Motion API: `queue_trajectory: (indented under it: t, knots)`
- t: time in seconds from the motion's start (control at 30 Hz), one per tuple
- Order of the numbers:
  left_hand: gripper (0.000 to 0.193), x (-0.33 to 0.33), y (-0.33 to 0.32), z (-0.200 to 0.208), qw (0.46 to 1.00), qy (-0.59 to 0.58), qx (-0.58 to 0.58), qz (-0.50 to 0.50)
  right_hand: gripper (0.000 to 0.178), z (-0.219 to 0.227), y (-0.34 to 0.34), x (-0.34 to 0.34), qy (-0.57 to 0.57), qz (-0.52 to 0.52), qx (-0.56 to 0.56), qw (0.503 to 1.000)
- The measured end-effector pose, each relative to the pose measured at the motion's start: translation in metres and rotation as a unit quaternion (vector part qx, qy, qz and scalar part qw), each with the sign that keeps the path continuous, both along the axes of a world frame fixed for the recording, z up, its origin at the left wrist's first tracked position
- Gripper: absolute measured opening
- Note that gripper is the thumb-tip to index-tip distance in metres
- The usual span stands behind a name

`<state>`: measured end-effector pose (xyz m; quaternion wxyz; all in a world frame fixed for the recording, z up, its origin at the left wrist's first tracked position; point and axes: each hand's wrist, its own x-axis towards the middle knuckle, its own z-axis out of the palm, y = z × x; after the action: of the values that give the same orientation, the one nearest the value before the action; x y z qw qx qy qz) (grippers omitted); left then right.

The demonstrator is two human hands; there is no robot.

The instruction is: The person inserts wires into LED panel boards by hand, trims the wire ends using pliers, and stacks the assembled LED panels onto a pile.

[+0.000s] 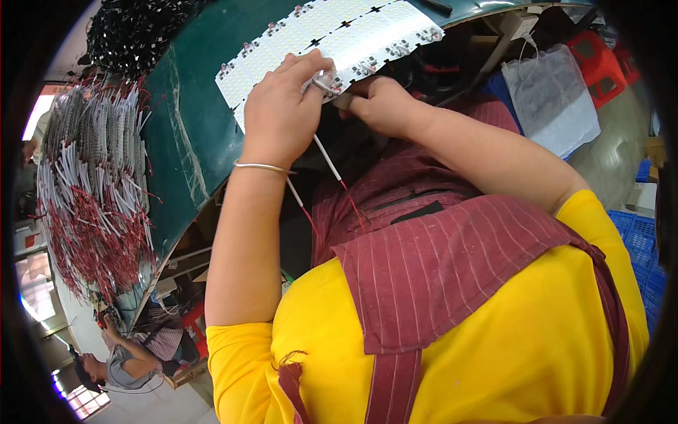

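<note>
A white LED panel (pixel 374 42), dotted with small yellowish chips, lies at the green table's near edge and juts past it toward me. My left hand (pixel 286 99) rests on its near left part, thumb and fingers closed on a looped white cable (pixel 328 160). Two white cable ends with red wires at their tips hang below that hand toward my apron. At the panel's near edge, my right hand (pixel 385 106) is closed, its fingertips partly under the board next to the cable. What those fingertips grip is hidden.
The green table (pixel 194 85) curves round to the left. A large bundle of white cables with red wire ends (pixel 99 191) stands on it, with black parts (pixel 138 35) heaped behind. Red stools (pixel 600 67) and blue crates (pixel 639 240) are at right. Another person (pixel 123 367) sits at lower left.
</note>
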<state>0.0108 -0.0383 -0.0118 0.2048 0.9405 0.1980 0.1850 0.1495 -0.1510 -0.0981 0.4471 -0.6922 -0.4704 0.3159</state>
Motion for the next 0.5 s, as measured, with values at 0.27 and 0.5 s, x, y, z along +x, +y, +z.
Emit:
queue_trajectory:
  t: [0.27, 0.5]
  knots:
    - [0.053, -0.017, 0.02, 0.004, 0.991, 0.044, -0.015, -0.124, 0.036, -0.002, -0.014, -0.015, 0.135, 0.01, -0.036, 0.99]
    - [0.058, -0.036, 0.03, 0.008, 0.981, 0.02, -0.088, -0.171, 0.038, -0.005, -0.024, -0.03, 0.197, -0.018, -0.097, 0.976]
